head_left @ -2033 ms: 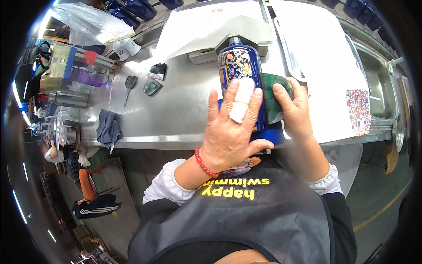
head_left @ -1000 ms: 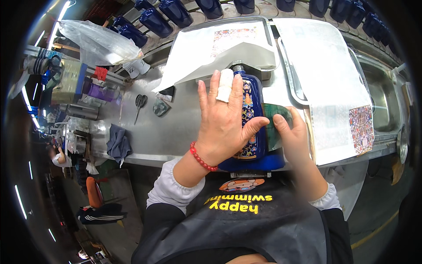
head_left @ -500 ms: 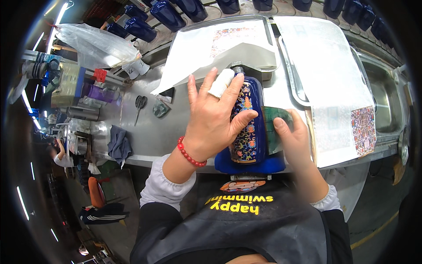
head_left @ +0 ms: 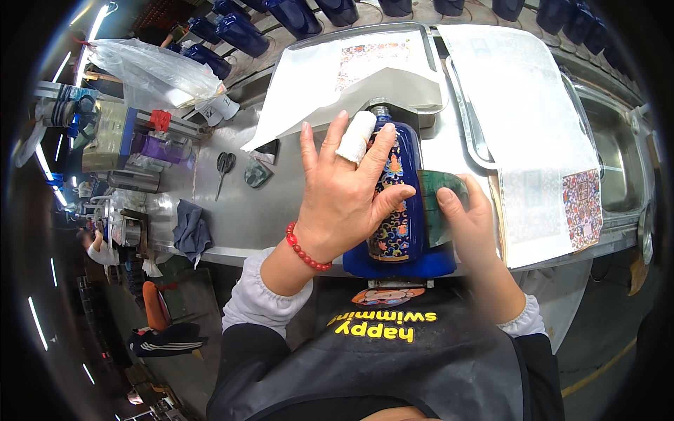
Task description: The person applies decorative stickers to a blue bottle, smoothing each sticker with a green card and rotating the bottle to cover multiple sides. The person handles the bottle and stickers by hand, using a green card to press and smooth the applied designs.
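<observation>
A dark blue bottle [head_left: 413, 175] lies on its side on a blue padded rest [head_left: 361, 263], its neck pointing away from me. A colourful floral decal [head_left: 394, 231] covers much of its upper face. My left hand [head_left: 340, 186] lies across the bottle's left side with fingers spread. One of its fingers is wrapped in white cloth, and a red bead bracelet circles the wrist. My right hand [head_left: 472, 221] grips a thin dark green scraper [head_left: 437, 203], thumb on top, close against the bottle's right side. The left palm hides part of the decal's left edge.
Behind the bottle, a tray [head_left: 428, 35] bears white decal sheets [head_left: 302, 77]. More sheets [head_left: 519, 140] cover a tray on the right, beside a metal sink [head_left: 611, 154]. Scissors [head_left: 224, 168], a dark green piece [head_left: 257, 172] and a grey cloth [head_left: 191, 231] lie left. Several blue bottles [head_left: 291, 17] line the back.
The blue bottles along the back have shifted to the right. My left hand has moved very slightly to the right; my right hand and the scraper look the same.
</observation>
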`<act>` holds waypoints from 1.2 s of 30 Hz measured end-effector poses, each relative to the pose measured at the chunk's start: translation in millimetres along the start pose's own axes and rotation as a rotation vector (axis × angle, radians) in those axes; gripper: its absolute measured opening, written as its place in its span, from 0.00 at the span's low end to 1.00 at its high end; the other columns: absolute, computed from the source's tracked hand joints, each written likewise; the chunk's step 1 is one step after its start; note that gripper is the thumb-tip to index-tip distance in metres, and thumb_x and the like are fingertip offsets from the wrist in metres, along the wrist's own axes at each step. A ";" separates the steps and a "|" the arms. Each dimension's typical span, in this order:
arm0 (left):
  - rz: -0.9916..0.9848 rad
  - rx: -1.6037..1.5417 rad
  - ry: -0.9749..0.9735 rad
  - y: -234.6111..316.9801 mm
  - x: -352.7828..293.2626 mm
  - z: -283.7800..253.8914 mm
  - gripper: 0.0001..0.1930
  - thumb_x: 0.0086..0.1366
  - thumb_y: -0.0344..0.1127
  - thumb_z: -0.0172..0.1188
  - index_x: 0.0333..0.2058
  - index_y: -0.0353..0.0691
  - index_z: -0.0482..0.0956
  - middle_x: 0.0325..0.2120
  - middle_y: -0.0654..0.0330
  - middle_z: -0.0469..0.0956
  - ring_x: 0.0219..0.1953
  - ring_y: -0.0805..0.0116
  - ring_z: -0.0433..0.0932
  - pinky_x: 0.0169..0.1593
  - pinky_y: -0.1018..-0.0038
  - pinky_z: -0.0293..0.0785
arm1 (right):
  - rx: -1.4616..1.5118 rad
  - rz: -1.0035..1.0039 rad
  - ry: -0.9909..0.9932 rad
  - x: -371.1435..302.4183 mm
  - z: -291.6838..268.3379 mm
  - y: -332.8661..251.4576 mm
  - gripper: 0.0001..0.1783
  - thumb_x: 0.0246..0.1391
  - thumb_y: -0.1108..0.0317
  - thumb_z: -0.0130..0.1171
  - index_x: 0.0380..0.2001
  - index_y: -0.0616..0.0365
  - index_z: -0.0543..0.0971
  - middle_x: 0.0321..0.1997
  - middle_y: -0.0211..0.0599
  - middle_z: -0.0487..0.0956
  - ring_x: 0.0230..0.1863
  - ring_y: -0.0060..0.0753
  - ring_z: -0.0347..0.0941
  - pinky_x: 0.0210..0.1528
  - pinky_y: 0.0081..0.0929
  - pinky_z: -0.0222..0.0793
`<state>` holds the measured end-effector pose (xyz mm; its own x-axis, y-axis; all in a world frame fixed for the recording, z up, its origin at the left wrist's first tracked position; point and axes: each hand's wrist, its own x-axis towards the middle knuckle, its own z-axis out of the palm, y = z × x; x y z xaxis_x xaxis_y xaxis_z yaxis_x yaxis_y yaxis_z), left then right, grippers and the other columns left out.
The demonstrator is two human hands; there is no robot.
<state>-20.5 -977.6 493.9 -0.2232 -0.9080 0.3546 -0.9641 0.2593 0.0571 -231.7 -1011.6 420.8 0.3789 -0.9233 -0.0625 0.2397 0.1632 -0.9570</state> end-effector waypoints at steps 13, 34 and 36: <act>-0.055 -0.075 -0.031 11.3 -17.0 6.3 0.54 0.64 0.74 0.50 0.69 0.25 0.58 0.66 0.37 0.64 0.72 0.33 0.55 0.71 0.36 0.39 | -0.006 -0.005 -0.007 1.3 -1.8 2.3 0.13 0.68 0.61 0.60 0.42 0.62 0.75 0.33 0.25 0.78 0.35 0.13 0.70 0.37 0.15 0.68; 0.023 -0.078 -0.148 45.4 -18.4 9.8 0.59 0.61 0.78 0.49 0.71 0.26 0.54 0.69 0.35 0.57 0.75 0.33 0.43 0.73 0.36 0.30 | 0.011 -0.038 0.008 0.7 -0.8 3.6 0.13 0.68 0.61 0.60 0.42 0.61 0.75 0.33 0.27 0.79 0.34 0.14 0.70 0.36 0.16 0.69; 0.015 -0.183 -0.113 42.9 -26.2 6.9 0.59 0.61 0.78 0.48 0.71 0.26 0.54 0.70 0.35 0.56 0.75 0.33 0.42 0.73 0.36 0.29 | 0.054 -0.027 -0.003 0.7 -0.2 4.8 0.13 0.68 0.61 0.60 0.42 0.61 0.75 0.34 0.27 0.79 0.34 0.14 0.71 0.36 0.16 0.69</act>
<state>-57.0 -944.9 480.6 -0.2618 -0.9322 0.2500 -0.9207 0.3189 0.2250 -230.4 -1011.6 416.1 0.3747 -0.9264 -0.0362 0.2977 0.1572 -0.9416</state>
